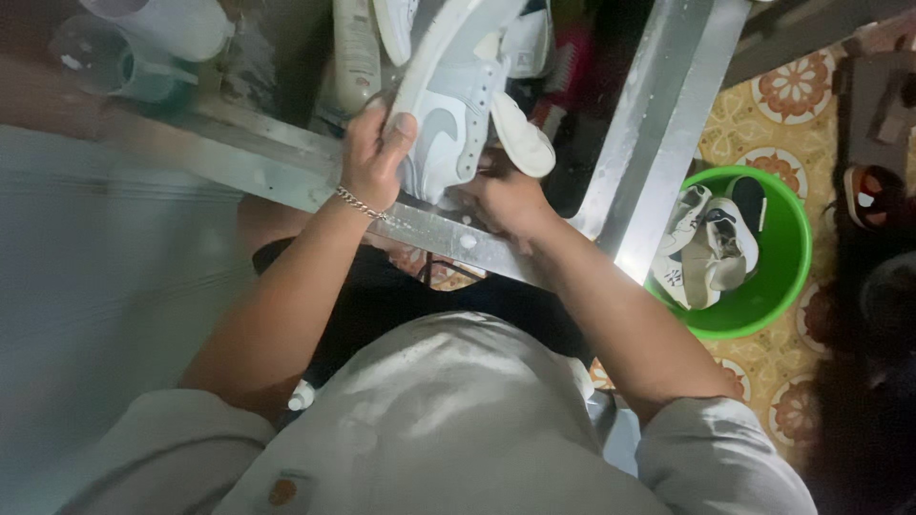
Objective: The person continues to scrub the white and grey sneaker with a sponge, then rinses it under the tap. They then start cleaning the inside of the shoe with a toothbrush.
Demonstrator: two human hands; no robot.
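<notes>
Here the left hand [374, 153] grips the white and grey sneaker [448, 105] over the metal sink [658, 124], right hand [510, 198] beneath it, its fingers hidden so their grasp can't be told.

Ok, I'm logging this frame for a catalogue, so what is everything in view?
White and grey sneaker: one, held over the metal sink.
Metal sink rim: one, silver, top centre.
Round green plastic basin: one, on the patterned floor, right.
Pale shoes: a few, white and beige, in the basin.
Clear plastic cup: one, top left.
Silver chain bracelet: one, left wrist.
Left hand: grips the sneaker.
Right hand: at the sneaker's lower side.
</notes>
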